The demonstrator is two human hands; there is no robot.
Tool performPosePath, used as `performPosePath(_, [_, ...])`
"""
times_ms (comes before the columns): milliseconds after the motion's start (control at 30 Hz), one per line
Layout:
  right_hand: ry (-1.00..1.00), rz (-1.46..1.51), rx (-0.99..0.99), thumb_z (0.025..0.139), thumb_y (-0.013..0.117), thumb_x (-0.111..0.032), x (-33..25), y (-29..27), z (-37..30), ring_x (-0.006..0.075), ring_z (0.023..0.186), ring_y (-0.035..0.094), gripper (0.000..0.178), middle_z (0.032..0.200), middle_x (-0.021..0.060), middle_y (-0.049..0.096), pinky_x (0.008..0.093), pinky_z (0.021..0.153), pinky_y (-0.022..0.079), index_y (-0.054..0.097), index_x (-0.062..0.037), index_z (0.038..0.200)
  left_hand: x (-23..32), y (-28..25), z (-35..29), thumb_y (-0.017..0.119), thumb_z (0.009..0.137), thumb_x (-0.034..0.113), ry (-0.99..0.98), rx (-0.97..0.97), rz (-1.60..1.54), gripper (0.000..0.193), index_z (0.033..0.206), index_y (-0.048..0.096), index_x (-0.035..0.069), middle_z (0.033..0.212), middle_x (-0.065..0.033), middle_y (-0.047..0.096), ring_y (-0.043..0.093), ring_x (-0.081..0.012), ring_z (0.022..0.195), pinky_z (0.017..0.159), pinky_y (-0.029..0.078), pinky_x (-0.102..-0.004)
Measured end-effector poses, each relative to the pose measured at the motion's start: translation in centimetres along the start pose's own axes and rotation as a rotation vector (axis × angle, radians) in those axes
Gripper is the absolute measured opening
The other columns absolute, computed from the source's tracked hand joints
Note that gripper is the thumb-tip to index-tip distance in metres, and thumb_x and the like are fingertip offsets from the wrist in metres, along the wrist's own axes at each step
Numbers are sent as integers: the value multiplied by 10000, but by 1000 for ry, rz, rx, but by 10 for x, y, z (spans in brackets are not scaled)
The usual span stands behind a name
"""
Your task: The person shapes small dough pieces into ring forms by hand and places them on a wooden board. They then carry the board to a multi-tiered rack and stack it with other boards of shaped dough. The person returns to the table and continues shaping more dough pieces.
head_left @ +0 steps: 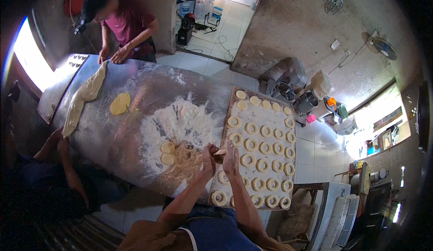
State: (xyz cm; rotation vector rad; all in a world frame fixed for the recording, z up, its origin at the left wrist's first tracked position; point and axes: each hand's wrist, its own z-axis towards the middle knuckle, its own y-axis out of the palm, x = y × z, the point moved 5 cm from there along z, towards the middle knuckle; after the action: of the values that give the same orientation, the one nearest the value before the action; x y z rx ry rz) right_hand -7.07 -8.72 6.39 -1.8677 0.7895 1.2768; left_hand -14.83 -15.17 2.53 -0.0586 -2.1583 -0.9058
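Between my two hands, a small piece of pale dough is held up over the left edge of a floured board. My left hand has its fingers curled at one side of the dough. From the other side my right hand closes on it. Fingers partly hide the dough, so its full shape does not show. Rows of dough rings lie on the board, with several flat dough rounds along its far end. Left of my hands, two dough rounds rest on the floury table.
White flour spreads across the metal table. A long dough strip and a yellow lump lie farther left. One person stands at the far left; another person's arm reaches the strip. Mixers stand beyond the board.
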Motion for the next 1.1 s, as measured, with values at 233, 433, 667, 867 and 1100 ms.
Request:
performPosePath(233, [-197,-67,104,1003,377,-407,17,-55,38,143,611,495,505,647,23,515,334,599,453,512,-20,708,-14,69,-4,443,936,390,106,-83,372,372,793,545,62,714,-48,527,520,-178,598,550,413,-365])
performPosePath(433, [-320,-98,141,990,418,-354,42,-135,77,144,560,438,447,587,27,471,307,537,366,512,-32,694,-76,126,46,449,937,368,411,-287,616,337,744,535,105,716,-49,550,486,-155,584,535,410,-324])
performPosePath(667, [-147,11,175,970,470,-281,40,-217,117,371,526,469,446,563,200,502,415,531,393,546,2,633,-116,221,80,437,952,328,118,-457,438,304,746,502,114,670,18,457,424,-82,592,541,414,-285])
performPosePath(867, [-236,107,240,943,514,-219,34,-269,153,249,648,522,302,712,134,560,357,631,434,559,13,755,-158,266,109,439,941,334,-27,-216,160,302,735,447,114,663,14,405,406,-99,624,623,420,-280])
performPosePath(1100, [-167,-199,-11,822,675,-230,19,-314,203,265,846,586,303,830,198,611,387,775,463,567,-19,1010,-177,288,171,486,923,231,476,-255,603,215,902,506,17,764,-13,497,485,-155,683,670,426,-352])
